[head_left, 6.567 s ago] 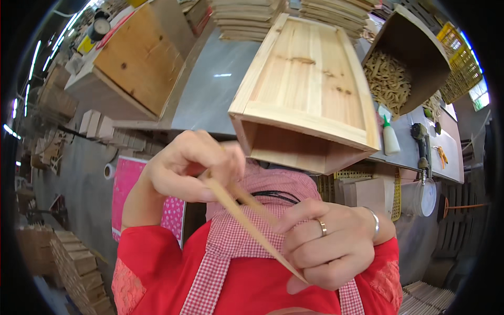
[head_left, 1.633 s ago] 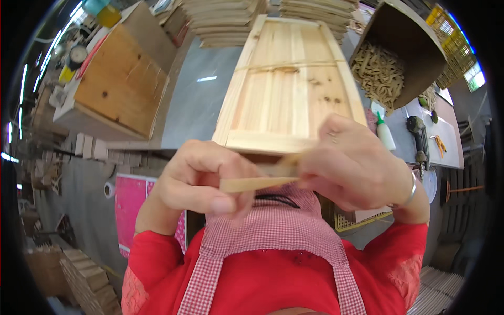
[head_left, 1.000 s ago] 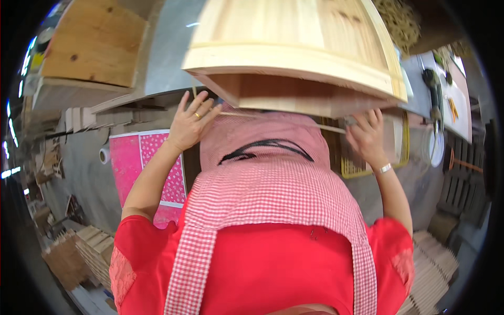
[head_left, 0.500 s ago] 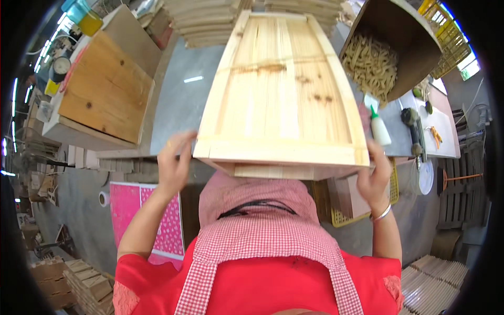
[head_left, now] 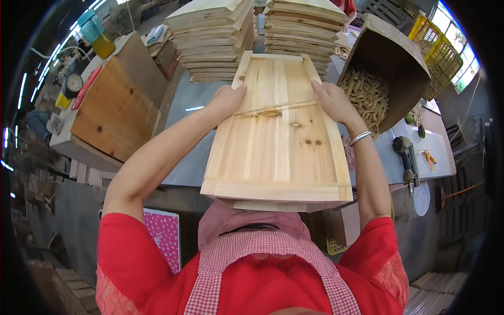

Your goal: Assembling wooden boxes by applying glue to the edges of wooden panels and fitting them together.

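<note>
Moved up-frame: your left hand (head_left: 228, 101) and right hand (head_left: 336, 103), gripping the box (head_left: 275, 157) between them, frame centre.

The box (head_left: 278, 163) is showing pale, smooth-looking wood with a matt face and dark knots, while the band (head_left: 299, 106) across it is looking like dull rubber. Loose bands (head_left: 362, 97) are showing a similarly matt finish inside a brown cardboard carton (head_left: 391, 63). The grey table (head_left: 191, 168) is reflecting light off a smooth, slightly glossy top. The bracelet (head_left: 360, 138) is gleaming like polished metal. The apron (head_left: 273, 241) is showing matt checked cloth, and the red cloth sleeves (head_left: 126, 241) are bearing textured lace.
</note>
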